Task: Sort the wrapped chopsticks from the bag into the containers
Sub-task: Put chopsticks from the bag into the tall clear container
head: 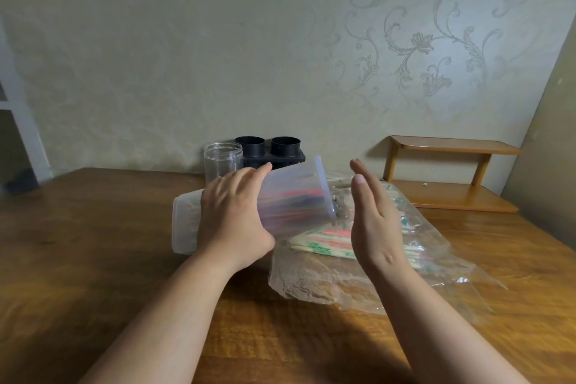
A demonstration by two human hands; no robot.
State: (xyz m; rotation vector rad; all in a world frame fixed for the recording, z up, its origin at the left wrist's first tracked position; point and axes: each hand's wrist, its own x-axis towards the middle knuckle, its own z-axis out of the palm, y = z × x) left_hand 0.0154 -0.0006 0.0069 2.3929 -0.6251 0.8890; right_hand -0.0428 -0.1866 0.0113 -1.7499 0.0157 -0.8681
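- Head view: your left hand (233, 218) grips the translucent container (293, 196) round its middle. The fingers (249, 178) are curled over the top wall and the thumb is hidden underneath.
- The container lies tipped on its side, with its rimmed mouth to the right over the bag (343, 284). Red and dark colour shows through the wall, probably sticks already sorted.
- Whether the container's base touches the bench (93, 243) cannot be told.
- Your right hand (374, 218) stands edge-up just beside the mouth, palm towards it. Its fingers (363, 178) are straight and together, holding nothing and touching nothing that shows.
- The wrapped chopsticks (327, 241) yet to be sorted lie flat in a stack inside the clear bag, under and beside your right hand.
- A clear jar (223, 162) and a black twin holder (271, 150) stand upright behind your left hand, near the wall. A wooden shelf (452, 178) sits at the far right.
- Risk: the mouth is level or slightly down, so more tilt could slide the contents onto the unsorted stack and mix the colours again.
- Risk: the wall is smooth and you hold it with one hand, so the container may roll or slip if you loosen your grip.
- Risk: swinging the container upright could bring your left hand against the clear jar just behind it and topple it.
- Risk: the loose film of the bag may snag on the rim or drag with your right hand, scattering the stack.
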